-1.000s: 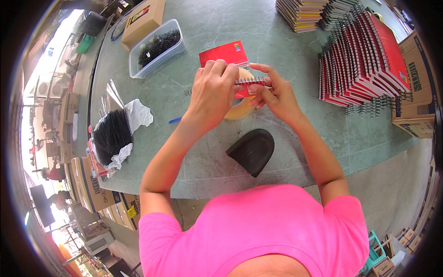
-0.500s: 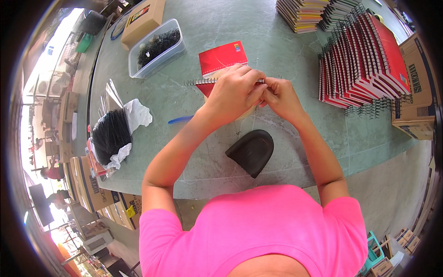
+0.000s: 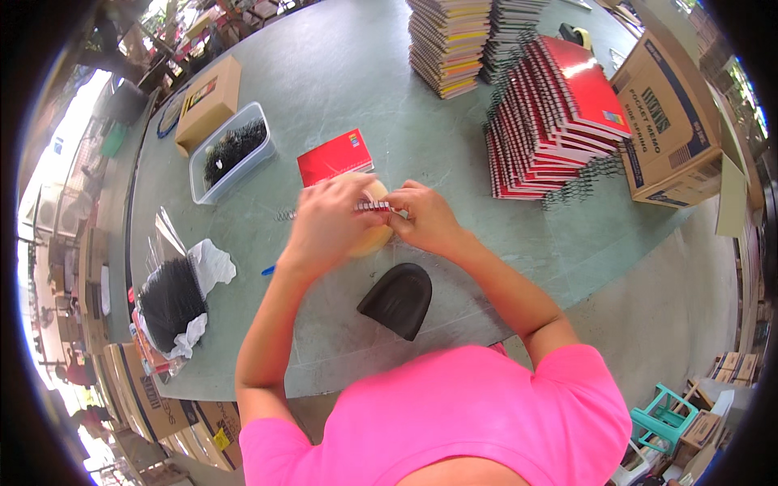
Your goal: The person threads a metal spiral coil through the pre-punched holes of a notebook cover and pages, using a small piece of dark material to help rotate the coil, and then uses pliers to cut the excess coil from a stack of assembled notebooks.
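Observation:
A small red spiral notebook (image 3: 372, 206) is held edge-up between my hands, its row of punched holes and wire showing. My left hand (image 3: 331, 223), slightly blurred, is closed over it. A length of dark coil (image 3: 285, 215) sticks out to the left of that hand. At the binding's right end, my right hand (image 3: 428, 217) pinches with thumb and forefinger; what lies between these fingertips is too small to make out. Beneath the hands is a pale yellow round thing (image 3: 374, 241), partly hidden. Just beyond lies a red notebook cover (image 3: 335, 156).
Nearer me sits a black curved block (image 3: 399, 300); a blue pen-like thing (image 3: 268, 270) lies left. Coils fill a clear tub (image 3: 198, 188) and a dark bundle (image 3: 170, 304). To the right stand stacked red notebooks (image 3: 539, 121) and a cardboard box (image 3: 673, 121).
The whole view has shifted, so the table's things appear lower and mostly further left. Both hands stay at the notebook's binding, and less of the coil shows beyond my left hand.

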Demonstrator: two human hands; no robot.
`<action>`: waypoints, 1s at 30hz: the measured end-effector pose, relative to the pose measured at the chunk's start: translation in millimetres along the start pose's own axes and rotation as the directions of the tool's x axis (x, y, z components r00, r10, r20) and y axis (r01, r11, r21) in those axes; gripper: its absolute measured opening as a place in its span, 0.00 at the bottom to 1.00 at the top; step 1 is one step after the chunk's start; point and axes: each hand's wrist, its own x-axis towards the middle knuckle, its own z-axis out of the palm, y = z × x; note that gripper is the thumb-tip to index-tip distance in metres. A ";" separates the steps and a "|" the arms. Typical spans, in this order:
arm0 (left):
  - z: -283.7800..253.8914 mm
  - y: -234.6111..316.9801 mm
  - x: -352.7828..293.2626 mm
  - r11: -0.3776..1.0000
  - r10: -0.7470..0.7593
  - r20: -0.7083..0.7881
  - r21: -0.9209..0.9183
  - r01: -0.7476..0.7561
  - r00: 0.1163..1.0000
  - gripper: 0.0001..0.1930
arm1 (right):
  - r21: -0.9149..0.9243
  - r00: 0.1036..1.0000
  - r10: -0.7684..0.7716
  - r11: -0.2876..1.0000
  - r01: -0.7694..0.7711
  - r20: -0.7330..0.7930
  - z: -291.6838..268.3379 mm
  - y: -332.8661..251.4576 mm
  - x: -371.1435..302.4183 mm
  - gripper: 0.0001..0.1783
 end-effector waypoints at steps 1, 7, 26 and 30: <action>-12.0 -6.8 -5.2 0.995 -0.075 0.089 0.071 0.069 0.993 0.09 | 0.051 0.998 -0.049 0.997 0.051 -0.037 -3.4 5.3 -1.7 0.10; -17.7 8.9 -32.9 0.887 -0.385 0.158 -0.211 0.412 0.910 0.10 | 0.142 0.962 0.044 0.990 -0.006 -0.271 -0.8 -21.6 -8.7 0.34; 7.4 30.7 -56.0 0.847 -0.240 -0.096 -0.507 0.159 0.966 0.13 | 0.229 0.773 0.456 0.890 -0.394 -0.441 -258.7 -21.5 -19.6 0.37; 12.9 20.3 -56.3 0.804 -0.294 -0.029 -0.548 0.231 0.955 0.13 | 0.406 0.817 0.505 0.832 -0.377 -0.277 -280.9 8.3 -20.9 0.32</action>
